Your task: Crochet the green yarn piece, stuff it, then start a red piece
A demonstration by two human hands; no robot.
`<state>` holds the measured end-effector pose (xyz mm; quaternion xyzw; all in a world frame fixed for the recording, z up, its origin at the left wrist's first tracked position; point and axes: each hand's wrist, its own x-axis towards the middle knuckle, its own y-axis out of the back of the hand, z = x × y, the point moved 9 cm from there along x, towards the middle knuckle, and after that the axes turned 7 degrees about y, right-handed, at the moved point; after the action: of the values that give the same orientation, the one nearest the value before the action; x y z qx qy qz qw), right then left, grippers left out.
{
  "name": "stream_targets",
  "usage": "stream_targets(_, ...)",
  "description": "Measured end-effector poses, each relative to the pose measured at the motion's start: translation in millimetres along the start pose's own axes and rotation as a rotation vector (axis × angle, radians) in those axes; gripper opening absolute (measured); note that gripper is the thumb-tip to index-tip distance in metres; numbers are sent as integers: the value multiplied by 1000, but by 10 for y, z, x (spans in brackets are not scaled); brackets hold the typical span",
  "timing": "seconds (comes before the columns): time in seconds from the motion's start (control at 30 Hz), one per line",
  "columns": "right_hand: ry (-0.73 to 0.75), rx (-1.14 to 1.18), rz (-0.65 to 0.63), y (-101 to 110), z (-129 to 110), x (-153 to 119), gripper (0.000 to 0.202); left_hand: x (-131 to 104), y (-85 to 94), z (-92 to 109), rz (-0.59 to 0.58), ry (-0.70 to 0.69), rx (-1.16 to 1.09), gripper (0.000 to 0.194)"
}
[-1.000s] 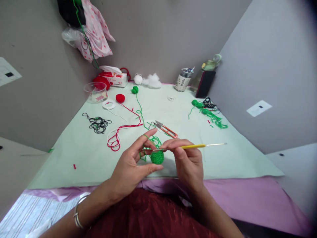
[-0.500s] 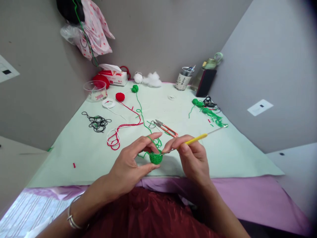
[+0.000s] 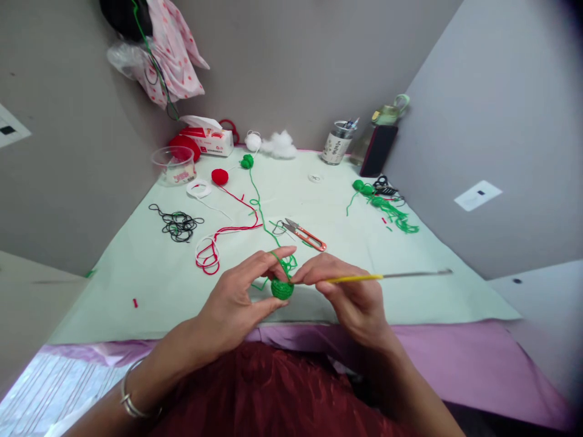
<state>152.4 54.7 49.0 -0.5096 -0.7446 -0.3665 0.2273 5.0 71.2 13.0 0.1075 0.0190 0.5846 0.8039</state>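
Over pale cloth (image 3: 423, 294), curled hands (image 3: 234, 295) pinch knobbly green crochet (image 3: 282, 290) (left), slim hook (image 3: 359, 278) (right)

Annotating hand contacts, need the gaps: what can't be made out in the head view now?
All head view:
- Working tip of the crochet hook: too small, partly covered by the right hand.
- Far side of the green crocheted piece: turned away, behind the left hand.
- Small print on the tissue box: too small.
- Black item: cut off by top edge.
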Motion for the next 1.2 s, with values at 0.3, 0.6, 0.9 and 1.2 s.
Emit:
stream_targets(0.3, 281, -724, 64, -169, -303, -179, 43, -60, -114, -257, 62, 279, -519, 64)
stream_targets(0.6, 61, -123, 317, 51, -69, -146, 30, -32, -227, -266, -126, 372, -802, 72)
stream_targets(0.9, -235, 311, 413, 189, 235, -186, 16, -6, -110, -233, -214, 313, -616, 64)
stream_targets(1.2, -280, 441, 442, 28, 325, -170, 17, -36, -310, -279, -331, 375, -776, 59)
